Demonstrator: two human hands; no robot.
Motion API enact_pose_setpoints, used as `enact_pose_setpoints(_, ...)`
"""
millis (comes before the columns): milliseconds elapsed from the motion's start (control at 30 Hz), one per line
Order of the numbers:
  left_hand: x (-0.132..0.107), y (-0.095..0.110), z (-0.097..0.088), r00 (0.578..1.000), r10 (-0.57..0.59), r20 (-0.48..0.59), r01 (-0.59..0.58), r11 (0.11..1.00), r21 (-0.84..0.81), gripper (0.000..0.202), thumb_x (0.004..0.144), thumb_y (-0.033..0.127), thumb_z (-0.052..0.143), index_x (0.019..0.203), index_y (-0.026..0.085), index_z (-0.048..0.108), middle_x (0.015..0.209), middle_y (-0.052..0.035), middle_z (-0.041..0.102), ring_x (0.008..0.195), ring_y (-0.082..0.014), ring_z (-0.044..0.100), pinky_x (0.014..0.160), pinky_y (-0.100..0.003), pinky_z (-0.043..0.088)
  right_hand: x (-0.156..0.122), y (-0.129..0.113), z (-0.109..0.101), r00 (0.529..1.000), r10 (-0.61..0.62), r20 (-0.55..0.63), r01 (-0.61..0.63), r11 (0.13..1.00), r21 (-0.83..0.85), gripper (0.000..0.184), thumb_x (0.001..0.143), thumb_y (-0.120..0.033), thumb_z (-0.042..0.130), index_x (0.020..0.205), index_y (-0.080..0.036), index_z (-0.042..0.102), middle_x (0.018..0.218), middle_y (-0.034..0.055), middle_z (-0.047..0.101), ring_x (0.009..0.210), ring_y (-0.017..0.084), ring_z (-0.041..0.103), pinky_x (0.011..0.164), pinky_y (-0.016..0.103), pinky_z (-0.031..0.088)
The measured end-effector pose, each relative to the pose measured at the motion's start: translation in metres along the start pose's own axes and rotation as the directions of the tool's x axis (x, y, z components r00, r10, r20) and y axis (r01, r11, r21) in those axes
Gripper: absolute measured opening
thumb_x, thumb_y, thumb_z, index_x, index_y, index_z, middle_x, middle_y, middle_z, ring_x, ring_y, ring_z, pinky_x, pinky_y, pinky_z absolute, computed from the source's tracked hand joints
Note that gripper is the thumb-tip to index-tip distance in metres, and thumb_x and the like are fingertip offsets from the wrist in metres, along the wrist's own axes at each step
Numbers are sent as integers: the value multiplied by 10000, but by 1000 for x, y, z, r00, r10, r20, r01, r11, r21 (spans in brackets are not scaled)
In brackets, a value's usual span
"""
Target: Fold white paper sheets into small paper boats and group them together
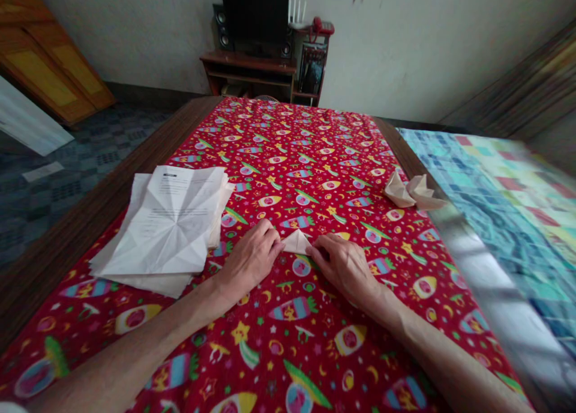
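A small folded piece of white paper [297, 242] lies on the red patterned tablecloth [315, 149]. My left hand [249, 260] pinches its left corner with curled fingers. On the other side, my right hand [344, 266] presses on its right edge, fingers closed on it. Both forearms rest on the cloth.
A stack of creased white sheets [168, 227] lies to the left of my hands. Two folded paper shapes [409, 192] sit at the table's right edge. A bed with a blue patchwork cover [504, 191] stands to the right. A desk with a monitor [254, 17] is against the far wall.
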State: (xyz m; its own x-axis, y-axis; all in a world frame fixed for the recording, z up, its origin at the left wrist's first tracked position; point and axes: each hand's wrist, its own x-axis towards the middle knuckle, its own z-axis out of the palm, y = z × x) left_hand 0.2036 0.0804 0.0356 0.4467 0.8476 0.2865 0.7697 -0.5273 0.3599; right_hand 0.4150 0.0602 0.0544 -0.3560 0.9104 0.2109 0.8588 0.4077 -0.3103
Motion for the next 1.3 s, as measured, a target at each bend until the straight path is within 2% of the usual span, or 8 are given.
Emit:
enact_pose_setpoints(300, 2, 1, -2, 998, -65, 8, 65, 998, -10, 118, 881, 225, 563, 785, 171, 519, 836, -21, 513, 765, -174, 553, 715, -305, 491, 1, -3, -3, 998, 11, 57, -8, 999, -44, 256, 933, -327, 470, 741, -185, 562, 716, 20, 601, 611, 125, 526, 576, 243, 320)
enact_pose_setpoints(400, 0, 2, 0, 998, -32, -61, 30, 999, -25, 96, 887, 216, 553, 960, 153, 549, 931, -48, 551, 879, -197, 573, 801, -330, 504, 1, -3, -1, 999, 10, 43, -8, 999, -53, 250, 935, -330, 466, 758, -187, 569, 723, 22, 608, 642, 132, 548, 587, 241, 328)
enact_pose_setpoints(500, -4, 8, -2, 989, 118, -91, -116, 993, 21, 284, 929, 150, 456, 1208, 156, 508, 1142, -81, 569, 1082, -201, 545, 959, -352, 455, 1, -1, 1, 1000, 4, 19, -2, 997, -79, 245, 936, -325, 464, 764, -187, 570, 725, 24, 610, 662, 138, 561, 597, 242, 330)
enact_pose_setpoints(633, -13, 21, -6, 931, 364, 28, -365, 923, 121, 419, 948, 99, 350, 1362, 130, 406, 1397, -86, 472, 1332, -215, 373, 1118, -399, 302, 0, -1, 3, 1000, -1, 30, 4, 994, -110, 260, 945, -314, 449, 749, -183, 559, 736, 29, 610, 627, 128, 548, 574, 241, 313)
enact_pose_setpoints(967, -23, 26, 0, 936, 298, 186, -326, 935, 141, 503, 972, 270, 343, 1449, 139, 254, 1513, -83, 295, 1423, -199, 189, 1160, -455, 172, -1, -4, 7, 999, 3, -51, -13, 982, -186, 265, 944, -325, 455, 758, -184, 581, 697, 29, 610, 619, 140, 556, 544, 244, 333)
enact_pose_setpoints(1067, -23, 27, -2, 941, 287, 181, -312, 942, 128, 482, 975, 273, 340, 1439, 159, 281, 1510, -70, 308, 1418, -189, 205, 1166, -456, 153, -8, -8, 6, 984, -129, -124, 101, 972, -212, 234, 945, -243, 418, 913, -157, 633, 861, 84, 669, 747, 182, 600, 595, 262, 431)
enact_pose_setpoints(1167, -23, 28, -4, 944, 261, 201, -285, 953, 101, 459, 976, 281, 344, 1423, 180, 318, 1505, -63, 321, 1421, -191, 196, 1167, -468, 147, -16, -11, 7, 912, -391, -124, 365, 912, -187, 334, 943, -159, 350, 1178, -108, 582, 1190, 136, 629, 1069, 236, 577, 853, 360, 498)
enact_pose_setpoints(1300, -23, 27, -5, 946, 248, 208, -274, 956, 103, 485, 973, 277, 348, 1440, 164, 281, 1517, -71, 293, 1426, -185, 178, 1168, -463, 151, -27, -11, 10, 899, -435, -45, 427, 895, -127, 470, 900, -76, 319, 1353, -69, 442, 1381, 164, 480, 1293, 234, 434, 1037, 444, 425)
